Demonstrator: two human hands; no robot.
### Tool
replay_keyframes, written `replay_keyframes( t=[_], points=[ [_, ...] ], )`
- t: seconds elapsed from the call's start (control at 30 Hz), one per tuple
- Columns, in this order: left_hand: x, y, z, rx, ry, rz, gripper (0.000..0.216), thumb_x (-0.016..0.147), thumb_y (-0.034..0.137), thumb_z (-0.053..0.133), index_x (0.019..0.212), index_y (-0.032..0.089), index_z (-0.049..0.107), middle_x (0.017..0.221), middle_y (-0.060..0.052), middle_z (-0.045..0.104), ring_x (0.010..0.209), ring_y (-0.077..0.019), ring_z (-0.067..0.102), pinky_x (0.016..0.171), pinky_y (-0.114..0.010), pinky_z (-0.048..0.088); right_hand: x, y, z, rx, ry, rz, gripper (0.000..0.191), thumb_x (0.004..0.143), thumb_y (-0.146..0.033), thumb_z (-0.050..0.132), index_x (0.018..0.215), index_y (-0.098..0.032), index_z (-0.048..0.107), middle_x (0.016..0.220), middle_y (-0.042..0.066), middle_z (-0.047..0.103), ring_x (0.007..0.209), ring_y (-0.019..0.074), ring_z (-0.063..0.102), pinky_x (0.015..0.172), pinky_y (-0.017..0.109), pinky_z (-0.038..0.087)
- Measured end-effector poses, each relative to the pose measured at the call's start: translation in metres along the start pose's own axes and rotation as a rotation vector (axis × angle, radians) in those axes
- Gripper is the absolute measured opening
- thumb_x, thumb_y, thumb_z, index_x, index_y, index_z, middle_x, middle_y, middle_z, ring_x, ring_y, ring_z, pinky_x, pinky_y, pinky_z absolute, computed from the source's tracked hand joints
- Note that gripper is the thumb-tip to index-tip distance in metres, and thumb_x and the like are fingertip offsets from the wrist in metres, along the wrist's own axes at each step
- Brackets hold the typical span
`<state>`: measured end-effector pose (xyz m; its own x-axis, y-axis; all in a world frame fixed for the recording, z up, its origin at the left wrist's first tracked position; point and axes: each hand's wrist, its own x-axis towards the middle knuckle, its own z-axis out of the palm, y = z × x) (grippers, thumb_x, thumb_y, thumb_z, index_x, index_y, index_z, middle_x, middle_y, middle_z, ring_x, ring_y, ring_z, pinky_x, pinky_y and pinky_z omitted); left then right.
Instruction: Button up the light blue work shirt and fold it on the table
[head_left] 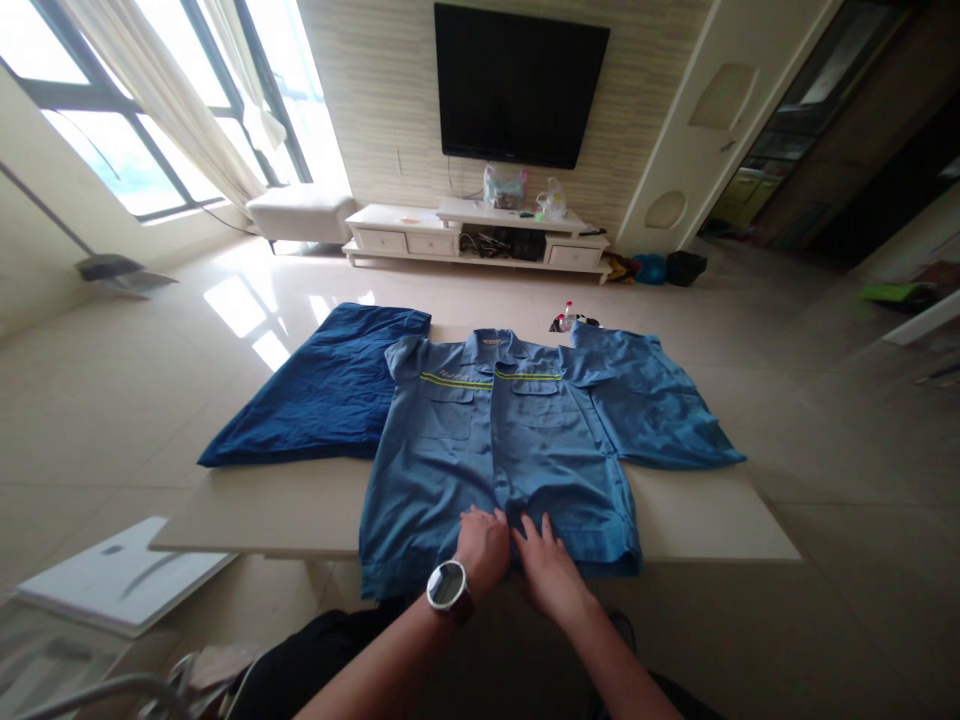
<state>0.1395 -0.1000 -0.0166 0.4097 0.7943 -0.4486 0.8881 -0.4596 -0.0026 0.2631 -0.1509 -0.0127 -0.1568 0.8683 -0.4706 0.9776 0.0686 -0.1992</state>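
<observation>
Your 2 hands meet at the bottom centre of the frame, over the hem of a blue work shirt (442, 480). The shirt is spread front up in the middle of the frame, collar toward the top, with yellow stripes across the chest and 2 flapped pockets. Its lower edge hangs past the near edge of the pale table (712, 515).

Your left hand (482, 548), a watch (448, 585) on its wrist, has its fingers bent on the cloth beside the front opening; whether they pinch it, you cannot tell from this view. Your right hand (551, 570) lies just beside it, fingers spread over the hem on the other side of the opening; its thumb is not clear, so you cannot tell whether it grips.

At centre left, a dark blue garment (307, 390) lies on the table against the shirt's side. At centre right, a lighter blue garment (652, 400) lies partly under the shirt's sleeve. A black television (521, 85) hangs at upper centre, above a white cabinet (431, 243).
</observation>
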Motion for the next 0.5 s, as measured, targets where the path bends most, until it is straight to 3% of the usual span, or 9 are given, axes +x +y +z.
replay_keyframes(
  t=[0.27, 0.5],
  points=[
    [-0.0009, -0.0009, -0.0033, -0.023, -0.017, 0.004, 0.055, 0.099, 0.023, 0.047, 0.149, 0.0, 0.051, 0.137, -0.039, 0.059, 0.127, -0.0423, 0.064, 0.1, -0.051, 0.052, -0.0008, -0.001, -0.0018, 0.03, 0.015, -0.003, 0.069, 0.09, -0.019, 0.06, 0.157, -0.023, 0.046, 0.168, 0.015, 0.034, 0.154, 0.0491, 0.025, 0.114, 0.057, 0.043],
    [-0.0029, -0.0028, -0.0043, -0.057, 0.016, 0.01, 0.051, 0.097, 0.022, 0.049, 0.142, 0.0, 0.057, 0.13, -0.036, 0.064, 0.122, -0.0402, 0.067, 0.1, -0.049, 0.053, -0.0015, 0.0021, -0.001, 0.088, 0.022, -0.04, 0.068, 0.09, -0.019, 0.06, 0.156, -0.022, 0.046, 0.168, 0.019, 0.032, 0.16, 0.0401, 0.013, 0.117, 0.06, 0.037]
  ],
)
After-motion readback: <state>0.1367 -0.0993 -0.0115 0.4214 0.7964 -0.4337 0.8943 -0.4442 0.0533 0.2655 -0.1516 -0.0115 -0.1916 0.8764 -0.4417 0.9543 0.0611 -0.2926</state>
